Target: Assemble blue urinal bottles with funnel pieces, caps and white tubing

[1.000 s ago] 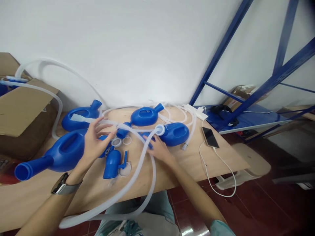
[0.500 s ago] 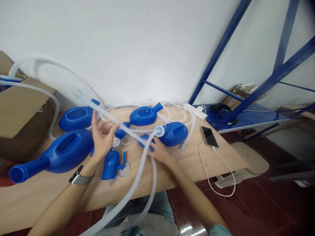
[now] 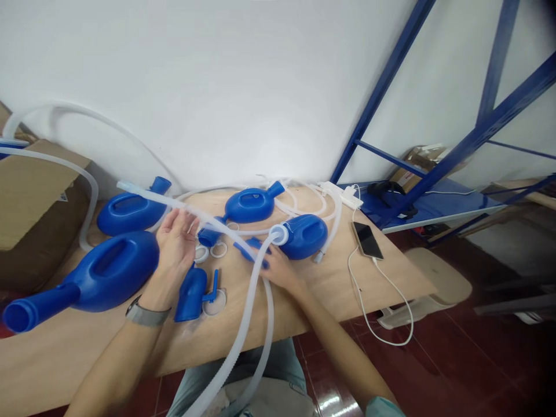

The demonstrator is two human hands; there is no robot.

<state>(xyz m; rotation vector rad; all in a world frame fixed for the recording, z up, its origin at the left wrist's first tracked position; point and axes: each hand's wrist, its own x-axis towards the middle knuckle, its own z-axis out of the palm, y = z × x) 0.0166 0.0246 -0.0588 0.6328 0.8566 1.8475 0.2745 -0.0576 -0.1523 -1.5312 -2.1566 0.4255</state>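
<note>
My left hand (image 3: 177,243) is raised palm up on the left, its fingers slightly curled and apart. Across its fingertips runs a translucent corrugated tube (image 3: 208,219), with a pale, bluish end pointing to the far left. My right hand (image 3: 280,267) is low at the table's middle, its fingers closed round a blue plastic fitting (image 3: 249,250), partly hidden by tubing. Beside that hand lies a blue urinal bottle (image 3: 307,236) with a white collar (image 3: 279,234) at its mouth. A thicker tube (image 3: 248,307) runs from the collar down toward my lap.
More blue urinal bottles (image 3: 113,272) lie at left and at the back. A blue elbow spout (image 3: 191,294) and white rings (image 3: 219,249) are on the table. A phone (image 3: 367,240) with a charging cable is at right, a cardboard box (image 3: 41,202) at left, a blue shelf frame (image 3: 382,87) beyond.
My left hand has turned palm up and its fingers have curled. The tube's free end has dropped lower. My right hand keeps its place by the collar. The view has shifted slightly.
</note>
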